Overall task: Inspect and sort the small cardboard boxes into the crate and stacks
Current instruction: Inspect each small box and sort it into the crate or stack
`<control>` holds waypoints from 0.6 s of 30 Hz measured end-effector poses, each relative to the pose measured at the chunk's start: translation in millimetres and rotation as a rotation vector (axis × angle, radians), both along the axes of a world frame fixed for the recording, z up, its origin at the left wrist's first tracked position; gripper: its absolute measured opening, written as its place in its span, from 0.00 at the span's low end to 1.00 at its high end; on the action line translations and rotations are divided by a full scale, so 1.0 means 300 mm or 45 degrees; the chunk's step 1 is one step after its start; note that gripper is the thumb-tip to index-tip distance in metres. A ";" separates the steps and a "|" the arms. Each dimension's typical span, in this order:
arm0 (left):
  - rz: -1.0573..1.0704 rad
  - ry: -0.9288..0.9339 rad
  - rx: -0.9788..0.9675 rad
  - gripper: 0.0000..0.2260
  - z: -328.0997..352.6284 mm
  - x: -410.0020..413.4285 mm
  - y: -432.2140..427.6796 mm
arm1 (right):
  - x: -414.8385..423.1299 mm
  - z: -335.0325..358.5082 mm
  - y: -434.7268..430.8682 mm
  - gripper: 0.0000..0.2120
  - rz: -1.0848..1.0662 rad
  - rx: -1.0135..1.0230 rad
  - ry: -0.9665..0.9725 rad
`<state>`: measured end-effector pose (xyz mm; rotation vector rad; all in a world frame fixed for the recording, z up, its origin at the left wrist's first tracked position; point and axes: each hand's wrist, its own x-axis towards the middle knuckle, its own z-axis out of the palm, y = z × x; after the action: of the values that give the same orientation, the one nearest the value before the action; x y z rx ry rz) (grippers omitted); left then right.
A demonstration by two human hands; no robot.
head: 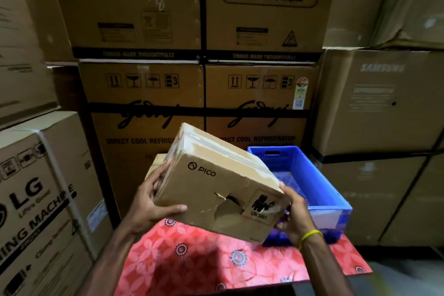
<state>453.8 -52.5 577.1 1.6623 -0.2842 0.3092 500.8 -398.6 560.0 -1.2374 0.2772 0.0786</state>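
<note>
Though torn in front, the box (211,182) seems light, crushable; left grip (149,202) and right grip (294,215) clamp its opposite ends, off the tear.

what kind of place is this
Probably an appliance warehouse or stockroom: refrigerator cartons stacked high, an LG washing machine carton at left, and a blue crate beside the held PICO box.

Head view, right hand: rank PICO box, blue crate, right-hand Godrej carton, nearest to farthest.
1. PICO box: gripped by the right hand at its right end.
2. Blue crate: just behind the hand, on the right.
3. Godrej carton: behind the crate, at the back.
</note>
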 end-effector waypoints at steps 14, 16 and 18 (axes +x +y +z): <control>-0.112 0.022 0.154 0.34 0.381 0.254 -0.246 | -0.023 -0.018 -0.122 0.19 -0.180 0.300 -0.382; -0.178 -0.037 0.165 0.36 0.396 0.283 -0.278 | -0.037 -0.031 -0.169 0.32 -0.184 0.194 -0.392; -0.184 -0.129 0.131 0.35 0.410 0.304 -0.311 | -0.051 -0.033 -0.217 0.53 -0.164 -0.009 -0.330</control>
<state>545.0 -145.8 700.0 1.7198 -0.5009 0.2740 485.6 -463.7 550.1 -1.2188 0.1313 -0.1927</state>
